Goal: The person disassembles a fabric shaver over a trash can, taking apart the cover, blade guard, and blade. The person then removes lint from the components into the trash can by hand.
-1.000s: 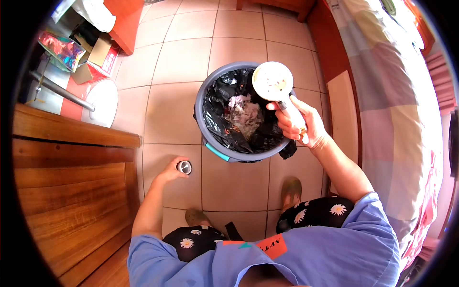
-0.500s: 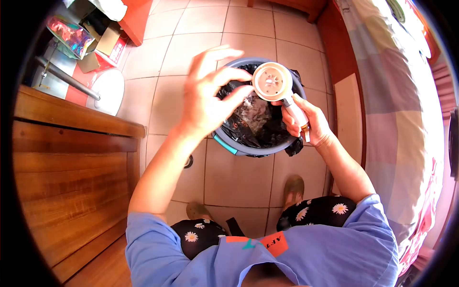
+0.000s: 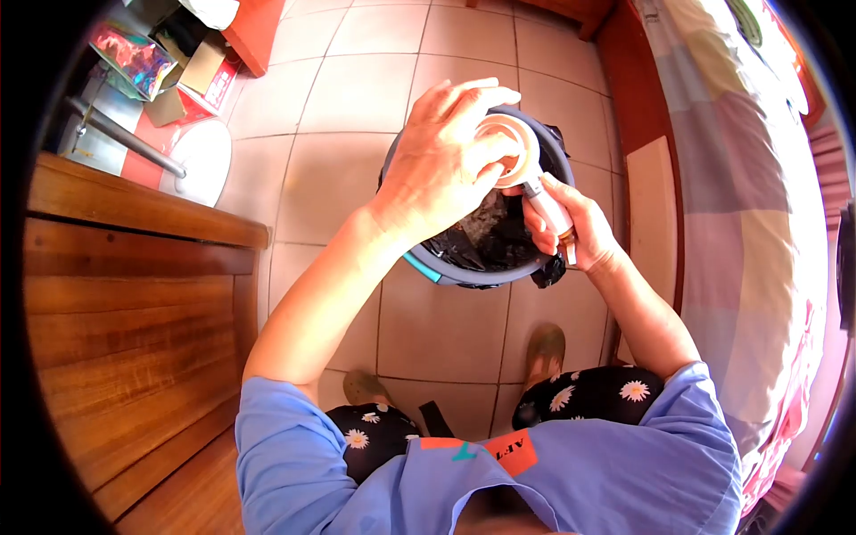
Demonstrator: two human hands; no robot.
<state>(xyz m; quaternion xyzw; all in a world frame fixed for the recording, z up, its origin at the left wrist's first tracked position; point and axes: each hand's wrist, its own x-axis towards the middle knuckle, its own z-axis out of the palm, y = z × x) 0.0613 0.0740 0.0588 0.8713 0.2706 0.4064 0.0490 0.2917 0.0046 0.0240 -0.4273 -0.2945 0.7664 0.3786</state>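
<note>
A white device with a round, open head and a handle is held over a grey trash bin lined with a black bag. My right hand is wrapped round its handle. My left hand reaches into the round head, thumb and index finger bent together inside the rim; what they touch there is too small to make out. Pale fluffy waste lies in the bin, partly hidden beneath my left hand.
A wooden cabinet stands at the left, a bed with a checked cover at the right. An open cardboard box and a round white stand base are at the upper left. Two clog-shod feet rest on the tiled floor.
My left hand let go of the small round metallic part on the floor, rose over the bin and moved right into the device's head. My right hand keeps its hold.
</note>
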